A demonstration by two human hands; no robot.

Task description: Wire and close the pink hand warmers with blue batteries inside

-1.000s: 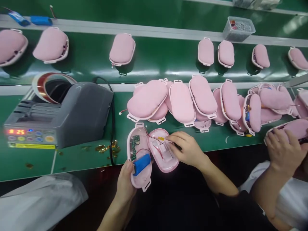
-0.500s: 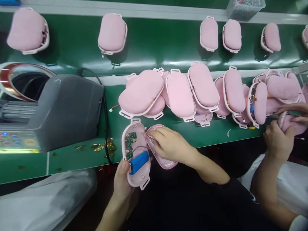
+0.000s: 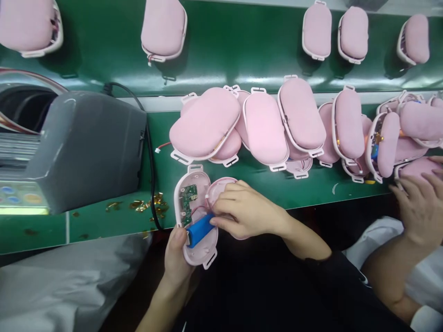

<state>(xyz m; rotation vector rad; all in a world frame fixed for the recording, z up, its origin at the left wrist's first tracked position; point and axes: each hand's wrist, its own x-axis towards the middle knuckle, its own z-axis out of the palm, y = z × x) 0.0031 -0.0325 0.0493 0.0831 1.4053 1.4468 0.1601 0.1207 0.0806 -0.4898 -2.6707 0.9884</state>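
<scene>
An open, pale pink plastic half-shell with a rounded oblong outline [image 3: 202, 254] is held across the front edge of the green table [image 3: 294, 196], its lower end past that edge. Inside it are a green circuit board [image 3: 188, 193] along the left wall and a blue wrapped oblong battery [image 3: 200, 231] lying slantwise below. The left hand [image 3: 177, 252] grips the shell's lower left rim, thumb on top, the other fingers mostly hidden beneath. The right hand [image 3: 244, 210] has its fingers bent and close together, the tips at the battery's right end; whether they pinch anything I cannot tell. Under that hand lies a matching pink oval half-shell [image 3: 226, 183], largely covered. Nearer the table's back edge, pink padded oblong cases with pale looped rims [image 3: 207, 122] overlap in a row running rightward. Toward the table's left side sit a grey plastic tape dispenser [image 3: 93, 152], a black cable [image 3: 151, 170] and gold foil scraps [image 3: 157, 205] near the front edge. By the right side, a co-worker's hand [image 3: 420, 203] rests on another case.
</scene>
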